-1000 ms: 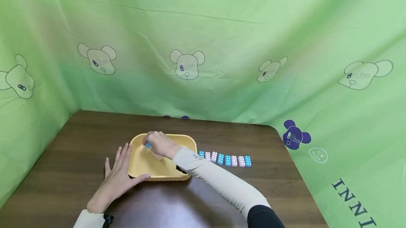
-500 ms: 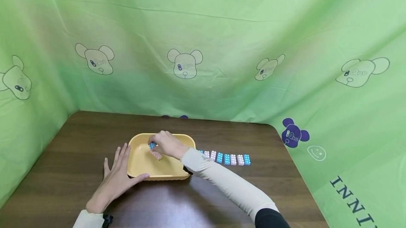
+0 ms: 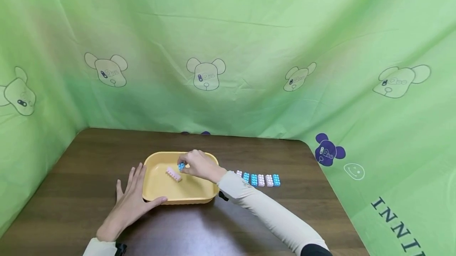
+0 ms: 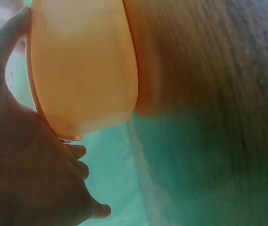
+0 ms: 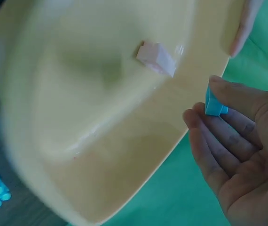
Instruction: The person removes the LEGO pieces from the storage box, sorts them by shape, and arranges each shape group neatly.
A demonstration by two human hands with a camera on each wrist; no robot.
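My right hand (image 3: 201, 165) pinches a small blue building brick (image 3: 181, 166) between thumb and fingers, over the far part of a yellow tray (image 3: 187, 200). In the right wrist view the thumb covers part of that blue brick (image 5: 213, 104). On the tray floor, left of the right hand, lies a pale pink brick (image 3: 173, 174), seemingly on its side. My left hand (image 3: 132, 194) rests against the tray's left end, fingers spread and thumb along the near rim. From the left wrist, the tray's outer wall (image 4: 84, 61) shows beside the left thumb.
Right of the tray, a row of blue and pink bricks (image 3: 261, 180) lies on the brown wooden table (image 3: 107, 157); the right forearm hides part of it. A green printed cloth (image 3: 249, 18) hangs behind and at both sides.
The right hand has moved right across the tray with the blue brick in its fingers, uncovering the pink brick. The left hand has stayed in place.
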